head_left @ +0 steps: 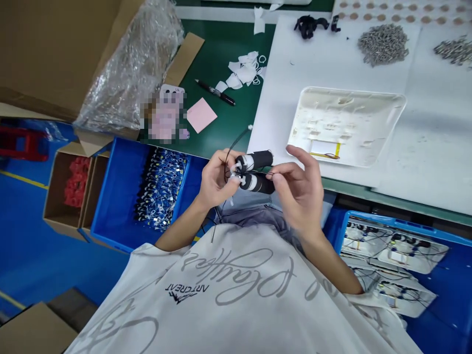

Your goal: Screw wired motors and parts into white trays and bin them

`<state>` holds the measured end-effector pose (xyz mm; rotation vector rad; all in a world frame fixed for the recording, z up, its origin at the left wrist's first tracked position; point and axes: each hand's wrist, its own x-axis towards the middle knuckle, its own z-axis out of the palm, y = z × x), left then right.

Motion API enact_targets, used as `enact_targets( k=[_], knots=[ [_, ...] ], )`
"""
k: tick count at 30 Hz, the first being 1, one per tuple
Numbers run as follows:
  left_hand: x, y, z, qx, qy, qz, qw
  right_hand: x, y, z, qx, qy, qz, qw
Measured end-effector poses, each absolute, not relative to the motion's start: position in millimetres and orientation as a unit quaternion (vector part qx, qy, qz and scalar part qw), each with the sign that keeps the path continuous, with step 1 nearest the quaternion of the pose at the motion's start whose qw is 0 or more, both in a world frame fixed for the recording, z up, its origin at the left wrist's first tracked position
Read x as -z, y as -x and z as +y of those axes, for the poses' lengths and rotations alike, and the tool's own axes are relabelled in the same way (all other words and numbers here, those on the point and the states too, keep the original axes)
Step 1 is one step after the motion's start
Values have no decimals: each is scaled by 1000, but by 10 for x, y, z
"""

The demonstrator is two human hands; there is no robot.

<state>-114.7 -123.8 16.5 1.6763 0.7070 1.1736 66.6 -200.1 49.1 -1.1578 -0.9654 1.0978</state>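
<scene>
Two small black cylinders with white bands, an upper one (262,160) and a lower one (262,184), lie side by side above my lap, wires and white fittings at their left ends. My left hand (214,181) grips them by those ends, thumb and fingers closed. Thumb and forefinger of my right hand (303,194) pinch a thin dark wire (270,173) beside the cylinders' right ends, the other fingers partly spread. Another dark wire (236,139) loops up from my left hand to a small white connector (250,128).
A white plastic shell (387,132) holding a flat battery (324,148) lies on the white worktop, near screw piles (383,44). Blue bins of wired parts (162,187) and filled shells (413,253) flank me. A pen (216,92) and pink notes (202,115) lie left.
</scene>
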Motion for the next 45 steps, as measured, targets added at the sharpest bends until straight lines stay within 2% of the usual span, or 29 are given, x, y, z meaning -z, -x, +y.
enact_targets(
  k=[3,6,9,12,17,22,25,30,35,37,40,45],
  knots=[
    [-133,1189,-1213,-495,-669,294,470,-546,-643,-2011,-448,479,-436,616],
    [-121,1254,-1177,-489,-656,280,501,-520,-660,-1995,-516,422,-415,619],
    [-108,1313,-1147,-480,-658,248,524,-493,-692,-1957,-599,414,-373,575],
    [-94,1333,-1132,-466,-657,230,546,-525,-698,-1909,-624,402,-336,579],
    [-93,1262,-1121,-469,-645,230,557,-591,-673,-1895,-547,357,-317,688],
    [-102,1146,-1069,-490,-645,215,546,-527,-687,-2073,-454,246,-472,714],
    [-110,1086,-1027,-495,-665,198,524,-492,-734,-2201,-505,251,-504,654],
    [-140,1035,-962,-495,-707,158,480,-512,-937,-2287,-586,460,-393,539],
    [-195,1078,-879,-461,-760,154,431,-638,-1174,-2252,-565,524,-519,369],
    [-242,1105,-843,-441,-785,149,408,-684,-1233,-2223,-559,514,-556,337],
    [-322,1139,-788,-404,-814,145,391,-666,-1269,-2189,-595,431,-566,373],
    [-351,1151,-703,-389,-827,117,387,-423,-1173,-2162,-646,319,-461,519]
  ],
)
